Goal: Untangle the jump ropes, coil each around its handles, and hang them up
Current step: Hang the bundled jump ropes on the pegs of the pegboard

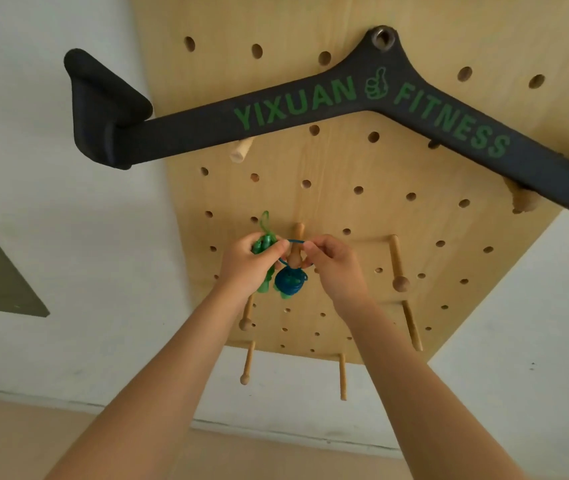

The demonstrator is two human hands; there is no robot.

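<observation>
Blue jump rope [290, 284] was the risk item: a tight ball of cord wound around its green handles, hanging just below the knob of the centre peg [296, 247], with one thin blue loop [293, 241] running up and across the peg shaft. My read is that loop was all that carried it. If you let go before the loop sat behind the knob, the bundle would likely slide off the peg end and drop. The loop being a single strand, a tug could also pull turns off the ball and undo the coil.

Your right hand [333, 263] was pinching the loop's right end between thumb and fingertips, at the peg. Your left hand [250, 263] was curled around the green jump rope [265, 247], handles bunched in the fist, a small green loop [265, 220] sticking up above it, handle ends poking out below. It was also touching the blue loop's left end; can't tell if it was actually gripping it. Second risk: with one hand doing two jobs, the green bundle could slip or its cord snag the blue one and re-tangle.

Green rope wasn't hung yet. Free knobbed pegs [398, 268] sat to the right and lower on the wooden pegboard [362, 216]. The black YIXUAN FITNESS bar [311, 109] was hanging above, well apart from your hands.
</observation>
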